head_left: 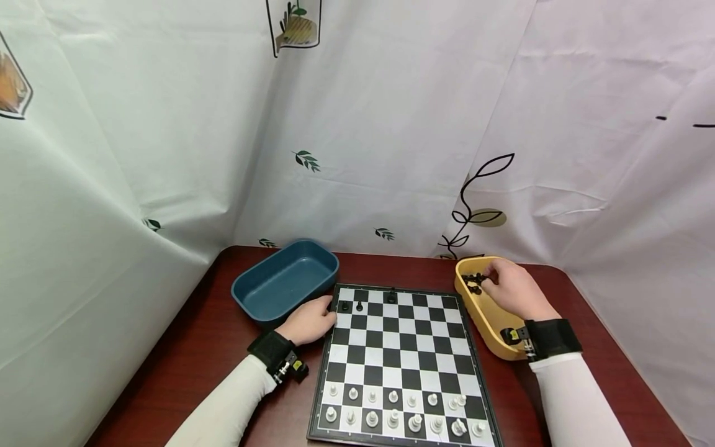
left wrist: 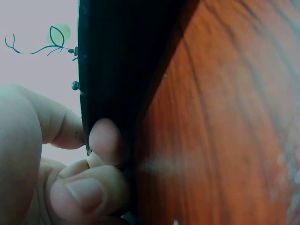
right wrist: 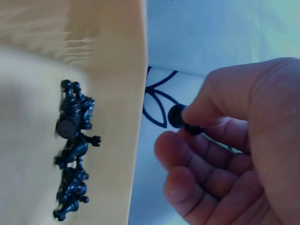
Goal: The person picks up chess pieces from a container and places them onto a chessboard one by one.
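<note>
A black-and-white chessboard [head_left: 399,341] lies on the table. My left hand [head_left: 309,320] holds its left edge near the far corner, with curled fingers [left wrist: 107,140] against the dark rim in the left wrist view. My right hand [head_left: 516,290] is over the yellow tray [head_left: 491,320]. In the right wrist view, its thumb and fingers pinch a black chess piece [right wrist: 177,116], whose kind I cannot tell. Several more black chess pieces [right wrist: 70,145] lie heaped in the tray. Three black pieces, one a dark piece [head_left: 392,297], stand at the board's far side.
White chess pieces [head_left: 393,418] fill the two rows at the board's near side. A dark blue tray [head_left: 285,279] sits behind my left hand, at the back left. White patterned cloth [head_left: 391,124] hangs behind the reddish-brown table [head_left: 167,360].
</note>
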`<state>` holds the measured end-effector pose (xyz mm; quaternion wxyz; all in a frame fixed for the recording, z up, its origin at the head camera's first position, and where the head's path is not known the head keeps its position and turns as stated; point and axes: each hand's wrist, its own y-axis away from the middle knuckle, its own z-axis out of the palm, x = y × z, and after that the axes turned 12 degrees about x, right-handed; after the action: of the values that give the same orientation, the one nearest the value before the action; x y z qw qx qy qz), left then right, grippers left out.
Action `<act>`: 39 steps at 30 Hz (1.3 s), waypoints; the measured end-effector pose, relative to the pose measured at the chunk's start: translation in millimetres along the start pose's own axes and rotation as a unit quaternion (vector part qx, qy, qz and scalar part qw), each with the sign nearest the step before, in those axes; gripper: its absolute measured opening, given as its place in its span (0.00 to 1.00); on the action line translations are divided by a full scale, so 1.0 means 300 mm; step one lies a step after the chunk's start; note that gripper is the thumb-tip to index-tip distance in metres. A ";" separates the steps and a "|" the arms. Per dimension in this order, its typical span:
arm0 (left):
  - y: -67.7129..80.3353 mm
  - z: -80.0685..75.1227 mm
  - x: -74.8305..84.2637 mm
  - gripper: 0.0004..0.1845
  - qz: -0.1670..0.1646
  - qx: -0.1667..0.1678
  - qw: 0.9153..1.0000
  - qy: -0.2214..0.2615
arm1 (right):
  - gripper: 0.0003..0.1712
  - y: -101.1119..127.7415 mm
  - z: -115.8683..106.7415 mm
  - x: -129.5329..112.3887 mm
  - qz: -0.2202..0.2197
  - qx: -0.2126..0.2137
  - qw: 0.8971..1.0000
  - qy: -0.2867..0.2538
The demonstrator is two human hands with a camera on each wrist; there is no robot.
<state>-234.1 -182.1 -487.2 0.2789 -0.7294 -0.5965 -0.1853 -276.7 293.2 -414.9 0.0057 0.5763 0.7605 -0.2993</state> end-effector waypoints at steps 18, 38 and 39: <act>0.002 0.002 0.008 0.21 -0.003 0.001 1.000 -0.005 | 0.06 0.005 -0.016 -0.083 -0.065 0.075 0.995 -0.012; 0.001 -0.002 0.002 0.22 0.004 -0.005 1.000 -0.008 | 0.05 -0.001 0.023 -0.234 -0.106 0.041 0.993 -0.033; 0.000 -0.002 0.002 0.22 0.006 -0.004 1.000 -0.009 | 0.05 -0.002 0.024 -0.243 -0.107 0.036 0.993 -0.034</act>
<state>-234.0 -182.1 -486.3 0.2719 -0.7360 -0.5934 -0.1796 -255.3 226.2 -394.8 -0.0217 0.4813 0.8057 -0.3447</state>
